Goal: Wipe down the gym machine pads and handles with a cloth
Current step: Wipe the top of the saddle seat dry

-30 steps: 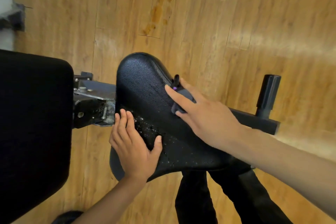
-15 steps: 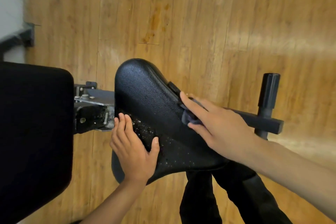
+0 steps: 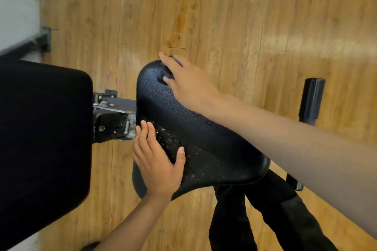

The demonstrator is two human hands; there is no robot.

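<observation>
Cloth (image 3: 167,74): likely soft, limp; right hand (image 3: 189,83) pinches it at seat pad (image 3: 204,138) far tip; left hand (image 3: 157,161) flat, fingers straight.

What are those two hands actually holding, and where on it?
The right hand holds a bunched dark cloth between thumb and fingers, against the seat pad at its far end. The left hand holds nothing; it rests flat on the pad's left edge.

Wood-plank floor (image 3: 224,6), glossy; orange-brown stain (image 3: 180,24) on one board; black gym machine (image 3: 204,138) over it, feet unseen.
</observation>
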